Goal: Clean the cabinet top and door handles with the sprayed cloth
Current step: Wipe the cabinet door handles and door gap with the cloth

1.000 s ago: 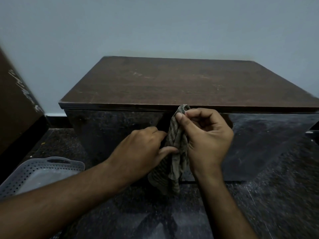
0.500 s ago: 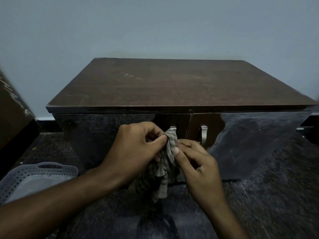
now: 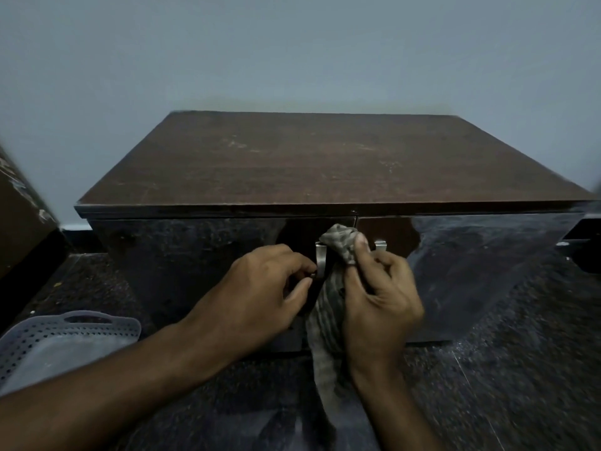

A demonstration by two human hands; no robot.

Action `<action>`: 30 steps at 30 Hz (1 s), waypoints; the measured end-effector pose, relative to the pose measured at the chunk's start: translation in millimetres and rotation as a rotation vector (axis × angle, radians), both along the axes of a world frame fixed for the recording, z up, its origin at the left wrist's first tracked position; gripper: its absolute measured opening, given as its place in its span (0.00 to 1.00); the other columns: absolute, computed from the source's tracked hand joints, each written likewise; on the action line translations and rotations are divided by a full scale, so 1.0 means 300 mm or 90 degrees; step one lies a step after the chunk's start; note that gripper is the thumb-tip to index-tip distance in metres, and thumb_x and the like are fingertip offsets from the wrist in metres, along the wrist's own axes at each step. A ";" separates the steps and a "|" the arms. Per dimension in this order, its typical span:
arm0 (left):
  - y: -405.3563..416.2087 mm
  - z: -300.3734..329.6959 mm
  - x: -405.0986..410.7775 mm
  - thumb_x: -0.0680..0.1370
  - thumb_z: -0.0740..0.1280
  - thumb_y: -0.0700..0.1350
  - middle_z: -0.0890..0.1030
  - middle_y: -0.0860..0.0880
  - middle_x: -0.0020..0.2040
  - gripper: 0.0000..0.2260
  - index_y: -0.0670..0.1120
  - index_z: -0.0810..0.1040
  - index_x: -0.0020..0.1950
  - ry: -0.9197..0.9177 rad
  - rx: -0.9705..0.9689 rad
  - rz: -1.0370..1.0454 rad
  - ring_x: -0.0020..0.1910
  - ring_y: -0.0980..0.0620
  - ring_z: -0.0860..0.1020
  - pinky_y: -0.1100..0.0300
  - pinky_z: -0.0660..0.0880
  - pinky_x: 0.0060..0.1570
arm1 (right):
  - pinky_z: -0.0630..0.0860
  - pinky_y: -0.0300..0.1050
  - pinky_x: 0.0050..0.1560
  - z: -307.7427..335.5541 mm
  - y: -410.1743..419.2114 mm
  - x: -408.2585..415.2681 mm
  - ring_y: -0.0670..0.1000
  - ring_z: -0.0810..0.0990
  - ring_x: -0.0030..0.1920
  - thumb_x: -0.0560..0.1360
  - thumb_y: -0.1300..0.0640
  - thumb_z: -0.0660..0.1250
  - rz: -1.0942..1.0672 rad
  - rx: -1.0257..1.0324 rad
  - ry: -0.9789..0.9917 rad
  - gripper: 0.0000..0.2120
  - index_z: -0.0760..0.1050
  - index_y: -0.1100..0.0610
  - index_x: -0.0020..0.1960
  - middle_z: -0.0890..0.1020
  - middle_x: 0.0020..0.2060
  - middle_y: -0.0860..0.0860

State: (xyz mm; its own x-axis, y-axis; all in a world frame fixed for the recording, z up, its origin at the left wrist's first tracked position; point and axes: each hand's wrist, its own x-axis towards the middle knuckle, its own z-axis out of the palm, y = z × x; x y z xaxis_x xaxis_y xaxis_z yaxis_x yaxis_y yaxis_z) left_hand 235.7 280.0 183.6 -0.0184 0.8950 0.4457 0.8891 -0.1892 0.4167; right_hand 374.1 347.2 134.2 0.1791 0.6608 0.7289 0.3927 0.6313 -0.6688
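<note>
At far left, a grey perforated tray [image 3: 48, 340] sits on the dark floor [image 3: 504, 369] beside the cabinet [image 3: 195, 255]; its inside looks bare as far as the view reaches, though its near end runs out of frame. The cabinet top [image 3: 325, 161] shows faint pale scuffs and streaks, so whether it has been wiped cannot be told. Work appears to be on the handles. The left hand [image 3: 260, 294] is half curled, thumb and forefinger close together at the foot of the left handle [image 3: 320, 260], seemingly steadying it; what, if anything, they pinch cannot be made out. The right hand [image 3: 377, 297] is closed around the cloth [image 3: 341, 247], whose bunched end is pushed up just beside the top of that handle, with the rest hanging down toward the floor. The right handle [image 3: 380, 245] shows only its top above the right hand, and probably awaits its turn. Both doors look closed, so the cabinet's contents are hidden.
</note>
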 end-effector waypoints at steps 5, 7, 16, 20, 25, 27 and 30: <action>0.006 -0.010 -0.013 0.75 0.67 0.49 0.83 0.57 0.45 0.09 0.51 0.85 0.52 -0.001 -0.021 -0.002 0.41 0.63 0.77 0.72 0.72 0.43 | 0.66 0.20 0.48 -0.094 -0.012 -0.005 0.42 0.74 0.41 0.71 0.70 0.72 0.004 -0.007 -0.072 0.16 0.83 0.61 0.58 0.81 0.43 0.58; 0.004 -0.013 -0.014 0.75 0.66 0.50 0.83 0.57 0.44 0.10 0.52 0.85 0.51 -0.007 -0.027 0.005 0.41 0.63 0.78 0.71 0.73 0.43 | 0.68 0.21 0.46 -0.077 -0.011 -0.014 0.43 0.74 0.40 0.71 0.72 0.73 0.001 -0.011 -0.050 0.16 0.83 0.62 0.57 0.81 0.41 0.58; 0.008 -0.039 -0.045 0.77 0.69 0.49 0.84 0.58 0.45 0.07 0.54 0.85 0.51 0.003 -0.143 0.042 0.44 0.62 0.81 0.63 0.79 0.47 | 0.65 0.20 0.38 -0.053 -0.024 -0.014 0.42 0.71 0.32 0.71 0.70 0.74 0.014 -0.101 -0.137 0.15 0.84 0.60 0.56 0.78 0.38 0.50; -0.003 -0.045 -0.049 0.76 0.72 0.53 0.83 0.56 0.40 0.10 0.53 0.82 0.55 -0.052 -0.365 0.066 0.38 0.62 0.81 0.66 0.78 0.41 | 0.74 0.24 0.44 -0.027 -0.046 0.029 0.39 0.82 0.37 0.70 0.64 0.76 0.090 -0.385 0.004 0.11 0.85 0.55 0.51 0.83 0.37 0.43; -0.043 -0.045 -0.045 0.72 0.77 0.43 0.87 0.44 0.44 0.25 0.48 0.71 0.66 -0.507 -0.751 -0.058 0.37 0.45 0.83 0.53 0.83 0.38 | 0.83 0.49 0.45 0.085 -0.064 0.034 0.52 0.87 0.43 0.69 0.63 0.77 0.299 -0.517 0.260 0.10 0.85 0.59 0.50 0.88 0.39 0.52; -0.049 -0.049 -0.047 0.74 0.75 0.40 0.85 0.38 0.51 0.17 0.42 0.79 0.61 -0.549 -0.730 -0.076 0.43 0.43 0.83 0.50 0.83 0.46 | 0.83 0.54 0.48 0.098 -0.073 0.029 0.57 0.87 0.44 0.68 0.64 0.78 0.325 -0.559 0.350 0.11 0.84 0.63 0.50 0.87 0.40 0.58; -0.039 -0.037 -0.055 0.72 0.73 0.31 0.84 0.34 0.50 0.09 0.35 0.81 0.52 -0.602 -0.624 0.013 0.48 0.37 0.83 0.43 0.80 0.56 | 0.82 0.55 0.47 0.087 -0.080 0.040 0.60 0.86 0.42 0.70 0.67 0.75 0.362 -0.639 0.445 0.08 0.82 0.67 0.48 0.86 0.40 0.62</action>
State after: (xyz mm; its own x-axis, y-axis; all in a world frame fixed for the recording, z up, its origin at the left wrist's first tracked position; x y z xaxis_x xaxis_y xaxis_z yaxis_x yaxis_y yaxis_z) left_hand 219.3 268.3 172.3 0.0228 0.8299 -0.5574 0.1911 0.5436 0.8173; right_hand 386.0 323.0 160.2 -0.1640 0.9567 -0.2403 -0.3682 -0.2854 -0.8849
